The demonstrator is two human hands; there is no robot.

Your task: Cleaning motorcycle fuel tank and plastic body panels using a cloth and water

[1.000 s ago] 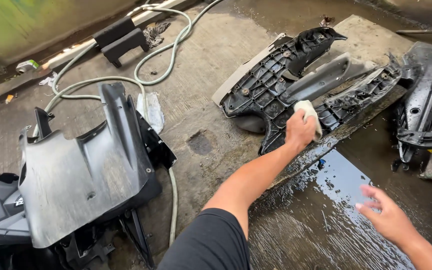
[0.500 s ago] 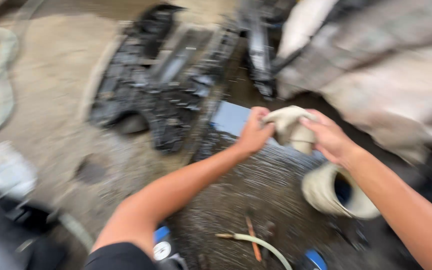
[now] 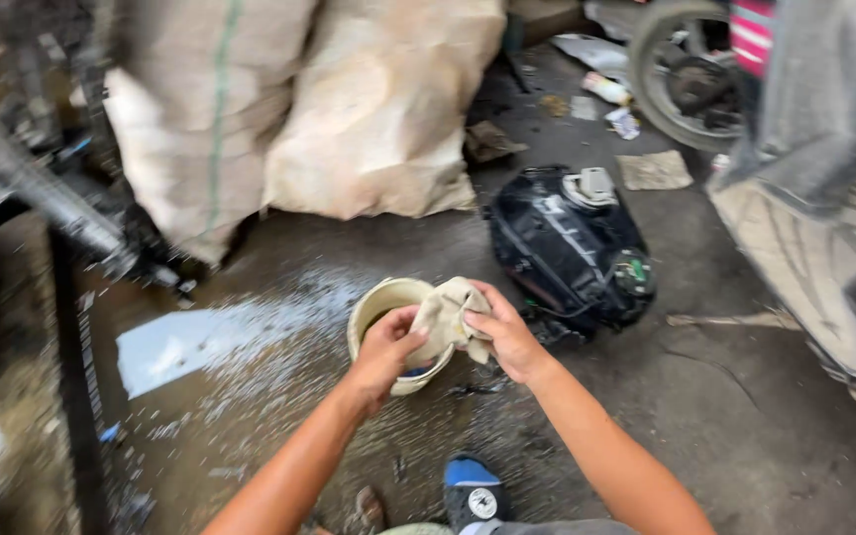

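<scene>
Both hands — left hand point(image 3: 385, 347) and right hand point(image 3: 503, 332) — clench a wet rag point(image 3: 445, 315) just above the cream bucket point(image 3: 378, 302); best wrung tightly, directly over it, so drips land inside.

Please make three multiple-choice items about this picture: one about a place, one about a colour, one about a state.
1. Where is the cloth?
A. above the small bucket
B. on the sacks
C. on the wheel

2. What colour is the glossy tank-like part on the floor?
A. white
B. black
C. yellow

3. How is the cloth held?
A. by both hands
B. by one hand
C. by no hand

Answers: 1 A, it hangs over the bucket's rim. 2 B, its shell is shiny black. 3 A, the left hand and the right hand grip it together.
</scene>
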